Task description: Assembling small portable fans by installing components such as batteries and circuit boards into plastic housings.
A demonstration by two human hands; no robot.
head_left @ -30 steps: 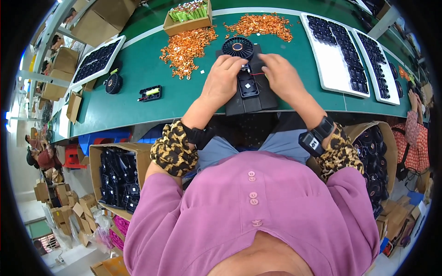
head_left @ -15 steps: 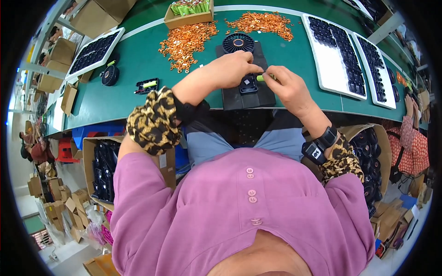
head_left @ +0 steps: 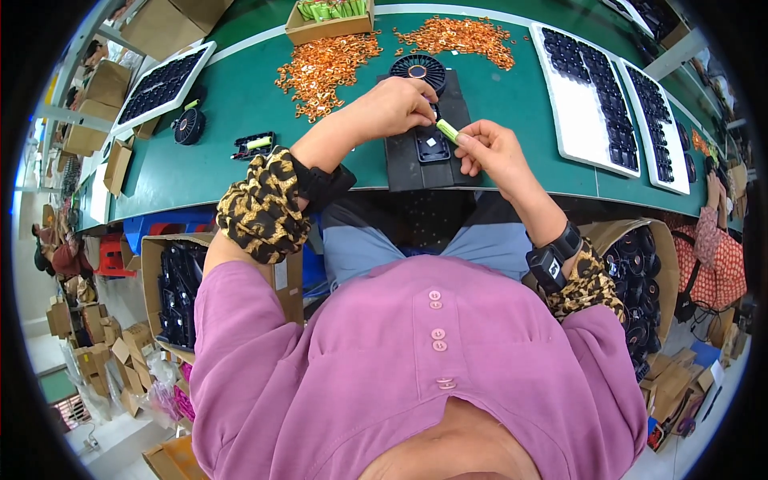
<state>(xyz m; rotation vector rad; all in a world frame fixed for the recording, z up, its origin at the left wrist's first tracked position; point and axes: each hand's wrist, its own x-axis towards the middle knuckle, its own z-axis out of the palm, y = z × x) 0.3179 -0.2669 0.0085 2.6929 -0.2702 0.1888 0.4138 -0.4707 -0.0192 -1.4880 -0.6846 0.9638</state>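
A light-green cylindrical battery point(head_left: 446, 130) is pinched at its lower end between the thumb and fingers of my right hand point(head_left: 490, 152). It slants up toward my left hand point(head_left: 402, 106), whose fingers are bent together near the battery's upper end. Whatever my left fingertips pinch is too small to make out. Under the hands lies a small fan with a round black head point(head_left: 418, 72) and an open black handle shell point(head_left: 433, 147), which has a white square inside. The fan rests on a dark mat point(head_left: 405, 168); my left hand partly hides its neck.
Copper-coloured small parts form two piles point(head_left: 328, 70) on the green table point(head_left: 528, 128), beside a cardboard box point(head_left: 336, 26) of green batteries. White trays point(head_left: 584, 128) of black parts stand right. Another handle shell with a battery point(head_left: 254, 146) and a fan point(head_left: 190, 126) lie left.
My right hand has drawn slightly down and right, so the battery now shows more fully and tilts. My left hand has shifted a little up and left, its fingers curled closer together.
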